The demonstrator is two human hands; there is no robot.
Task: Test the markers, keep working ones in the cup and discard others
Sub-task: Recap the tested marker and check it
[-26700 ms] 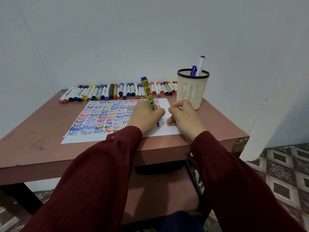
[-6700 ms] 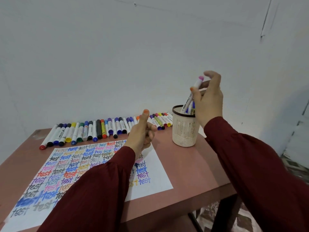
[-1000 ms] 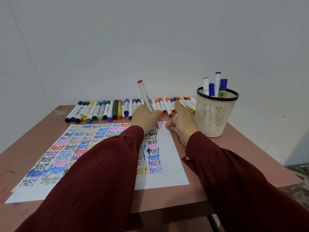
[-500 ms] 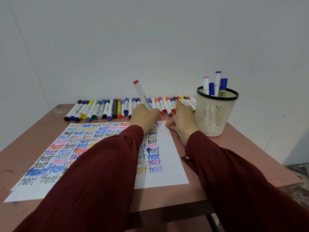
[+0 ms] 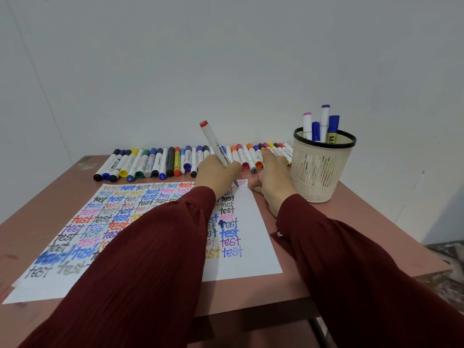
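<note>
My left hand [image 5: 215,175] grips a white marker with a red end [image 5: 215,143], tilted up and to the left, its dark tip touching the top right of the paper [image 5: 253,222]. That sheet is covered with the word "test" in many colours. My right hand [image 5: 273,177] rests with curled fingers at the paper's top right corner; whether it holds anything is hidden. A beige mesh cup [image 5: 316,172] with a black rim stands just right of it and holds several markers [image 5: 324,121]. A row of several capped markers [image 5: 155,162] lies along the wall.
The brown table [image 5: 364,222] ends close to the right of the cup and at the front near my sleeves. A white wall stands directly behind the marker row. Patterned floor shows at the lower right.
The marker's red end has swung slightly to the left while its tip stays on the paper's top right. My right hand has stayed at the corner.
</note>
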